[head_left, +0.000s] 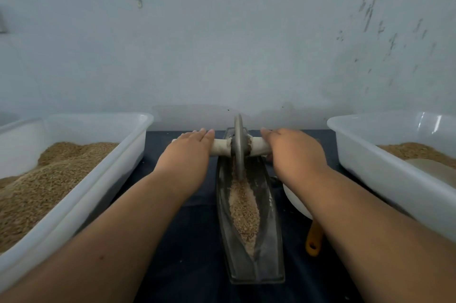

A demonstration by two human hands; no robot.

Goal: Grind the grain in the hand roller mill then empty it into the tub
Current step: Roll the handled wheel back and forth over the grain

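A long boat-shaped metal trough (270,241) lies lengthwise on the dark cloth in the middle. Crushed tan grain (244,209) fills its groove. A metal disc wheel (238,144) stands upright at the trough's far end, on a pale wooden axle (219,148). My left hand (187,154) rests palm-down on the axle's left end, fingers stretched forward. My right hand (293,152) presses the right end the same way, hiding most of that handle. A white plastic tub (365,167) at the right holds some tan grain.
Another white tub (98,179) at the left is heaped with grain. A white bowl (296,201) and a yellow handle (313,241) lie between the trough and the right tub, partly under my right forearm. A pale wall stands close behind.
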